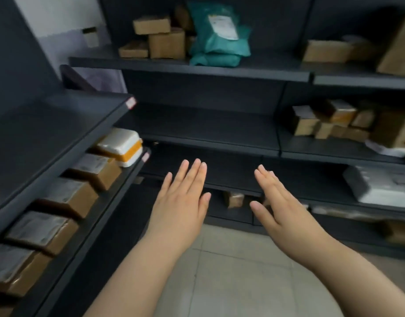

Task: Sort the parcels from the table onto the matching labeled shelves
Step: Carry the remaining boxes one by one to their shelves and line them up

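Left hand [183,202] and right hand [281,209] are hovering flat, fingers straight, grasping nothing. Teal plastic mailer bags [220,37] are lying at twelve o'clock, brown cardboard boxes [78,200] at nine.

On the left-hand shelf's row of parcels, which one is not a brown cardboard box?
The white parcel with an orange band, at the row's far end; the others there are brown boxes.
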Action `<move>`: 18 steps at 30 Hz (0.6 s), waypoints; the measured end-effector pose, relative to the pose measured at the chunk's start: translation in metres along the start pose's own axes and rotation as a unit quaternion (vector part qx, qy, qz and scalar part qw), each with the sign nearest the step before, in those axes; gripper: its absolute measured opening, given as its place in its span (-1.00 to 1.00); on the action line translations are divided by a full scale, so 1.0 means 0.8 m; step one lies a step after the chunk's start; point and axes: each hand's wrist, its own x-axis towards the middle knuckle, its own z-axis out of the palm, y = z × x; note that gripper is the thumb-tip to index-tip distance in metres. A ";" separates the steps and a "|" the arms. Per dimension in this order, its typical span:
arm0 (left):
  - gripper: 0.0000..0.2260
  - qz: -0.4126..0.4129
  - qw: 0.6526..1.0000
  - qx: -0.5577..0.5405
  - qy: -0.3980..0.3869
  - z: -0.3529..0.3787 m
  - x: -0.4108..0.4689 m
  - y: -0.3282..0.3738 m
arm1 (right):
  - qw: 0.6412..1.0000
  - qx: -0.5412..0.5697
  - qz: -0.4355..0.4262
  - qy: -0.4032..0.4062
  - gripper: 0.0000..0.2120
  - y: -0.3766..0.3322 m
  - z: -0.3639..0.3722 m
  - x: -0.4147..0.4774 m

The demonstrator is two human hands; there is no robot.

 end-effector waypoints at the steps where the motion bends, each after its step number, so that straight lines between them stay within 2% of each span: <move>1: -0.54 0.020 1.000 -0.005 0.000 0.009 0.012 0.021 | 1.000 0.002 0.023 0.011 -0.42 0.023 -0.014 -0.013; 5: -0.54 0.082 0.995 -0.041 -0.038 0.047 0.049 0.132 | 0.992 -0.004 0.115 0.050 -0.41 0.120 -0.075 -0.075; 11: -0.49 0.171 0.980 -0.087 -0.055 0.105 0.090 0.345 | 0.976 -0.031 0.193 0.100 -0.38 0.269 -0.179 -0.184; 18: -0.52 0.306 0.940 -0.099 -0.116 0.173 0.099 0.602 | 0.919 -0.054 0.341 0.191 -0.37 0.428 -0.290 -0.362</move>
